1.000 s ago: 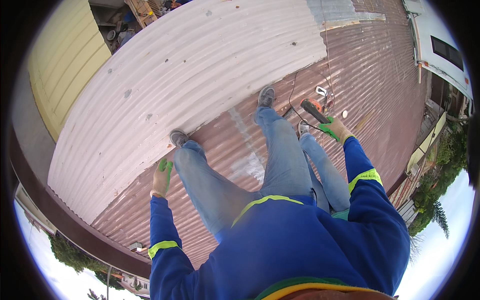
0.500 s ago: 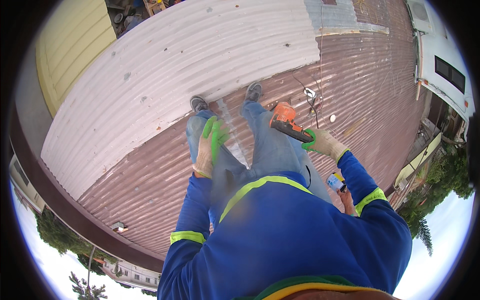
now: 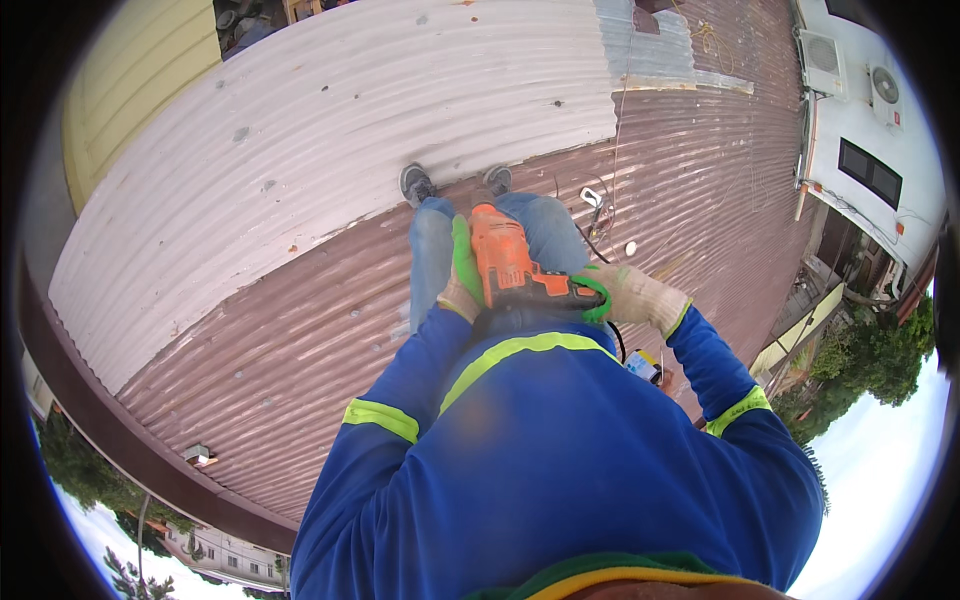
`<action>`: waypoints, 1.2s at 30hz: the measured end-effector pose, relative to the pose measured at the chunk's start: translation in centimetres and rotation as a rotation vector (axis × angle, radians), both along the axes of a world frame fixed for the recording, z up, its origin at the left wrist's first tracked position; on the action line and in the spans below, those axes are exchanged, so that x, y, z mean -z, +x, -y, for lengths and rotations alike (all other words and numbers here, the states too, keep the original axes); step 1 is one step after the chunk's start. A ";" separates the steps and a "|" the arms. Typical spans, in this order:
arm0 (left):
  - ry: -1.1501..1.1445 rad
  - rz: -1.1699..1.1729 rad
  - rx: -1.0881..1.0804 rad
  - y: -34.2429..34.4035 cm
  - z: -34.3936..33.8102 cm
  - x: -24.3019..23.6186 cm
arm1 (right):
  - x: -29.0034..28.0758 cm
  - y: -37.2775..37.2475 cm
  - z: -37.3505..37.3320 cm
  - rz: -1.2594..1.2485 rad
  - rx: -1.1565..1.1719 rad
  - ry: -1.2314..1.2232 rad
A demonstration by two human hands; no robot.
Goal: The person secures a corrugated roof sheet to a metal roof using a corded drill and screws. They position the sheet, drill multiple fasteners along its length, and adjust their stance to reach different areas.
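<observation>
An orange-and-black corded power tool [image 3: 500, 247] is held in front of my body, over my bent knees. My left hand [image 3: 460, 270], in a green-palmed knit glove, grips its left side. My right hand [image 3: 620, 295], gloved alike, is wrapped round the black handle at its right end. A dark cord runs from near the tool. My sneakered feet [image 3: 417, 183] rest near the seam between pale and brown corrugated sheets.
Pale roofing [image 3: 300, 130] and brown roofing [image 3: 240, 340] surround me. Cords, a white object [image 3: 591, 197] and a round white piece [image 3: 631, 248] lie rightward. A co-worker's hand [image 3: 670, 385] holds a blue-and-white can [image 3: 644, 365]. A white wall [image 3: 860, 140] with air-conditioner units borders the right.
The power tool has come up and in to the middle of my body. My left hand has moved rightward onto it and taken hold. The co-worker's can has come into view.
</observation>
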State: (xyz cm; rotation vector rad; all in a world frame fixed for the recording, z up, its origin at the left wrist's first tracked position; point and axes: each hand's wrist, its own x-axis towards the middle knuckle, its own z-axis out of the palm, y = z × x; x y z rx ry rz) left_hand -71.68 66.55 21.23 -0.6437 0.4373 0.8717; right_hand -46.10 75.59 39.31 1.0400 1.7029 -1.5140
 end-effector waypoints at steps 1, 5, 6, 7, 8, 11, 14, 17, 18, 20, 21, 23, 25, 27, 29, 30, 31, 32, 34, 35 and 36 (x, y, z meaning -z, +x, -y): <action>-0.048 0.003 -0.027 0.2 -0.6 -0.2 | 0.0 0.2 -0.2 -0.004 -0.022 0.021; -0.066 -0.094 -0.069 1.0 -2.9 1.0 | 3.0 1.0 -0.9 -0.017 -0.043 0.010; -0.063 -0.130 -0.090 1.1 -3.4 1.8 | 4.4 1.2 -1.3 -0.054 -0.045 0.024; -0.103 -0.179 -0.105 1.6 -3.6 2.5 | 5.8 1.5 -1.8 -0.069 -0.064 0.025; -0.122 -0.182 -0.201 2.3 -3.6 3.2 | 7.4 1.7 -2.4 -0.092 -0.137 0.045; -0.058 -0.336 -0.315 4.7 -3.3 4.7 | 10.8 3.4 -4.6 -0.079 -0.153 0.059; -0.074 -0.389 -0.383 8.9 -1.7 4.4 | 11.3 6.4 -5.2 -0.181 -0.104 0.185; -0.110 -0.445 -0.455 12.1 -1.2 4.5 | 11.4 8.8 -5.4 -0.420 -0.098 0.314; -0.074 -0.471 -0.483 13.0 -1.4 4.9 | 11.4 9.6 -5.2 -0.476 -0.095 0.325; 0.001 -0.457 -0.533 14.5 -1.2 5.6 | 12.0 11.0 -4.9 -0.521 -0.076 0.351; 0.035 -0.417 -0.554 15.2 -0.9 6.0 | 12.4 11.6 -4.5 -0.509 -0.059 0.361; 0.031 -0.424 -0.540 16.6 0.0 6.4 | 13.5 12.9 -3.6 -0.527 -0.023 0.382; -0.071 -0.530 -0.451 17.6 0.7 6.7 | 14.8 13.9 -2.6 -0.560 0.015 0.404; -0.154 -0.629 -0.427 18.6 1.1 7.0 | 15.8 15.0 -1.5 -0.569 0.056 0.385; -0.234 -0.671 -0.391 19.2 1.2 7.4 | 16.8 15.6 -0.6 -0.543 0.100 0.341; -0.253 -0.658 -0.374 19.2 1.2 7.8 | 17.3 15.9 -0.3 -0.529 0.127 0.314; -0.270 -0.652 -0.356 19.2 1.1 8.4 | 17.9 15.9 -0.1 -0.512 0.156 0.287; -0.278 -0.599 -0.360 19.1 1.0 9.2 | 18.6 15.7 0.0 -0.504 0.137 0.288; -0.281 -0.564 -0.335 18.3 0.4 12.1 | 20.7 14.9 -0.1 -0.468 0.100 0.292; -0.305 -0.550 -0.316 18.1 0.6 13.7 | 21.8 14.3 0.1 -0.424 0.044 0.326; -0.246 -0.502 -0.313 17.7 0.7 15.5 | 23.2 13.3 0.4 -0.363 -0.014 0.362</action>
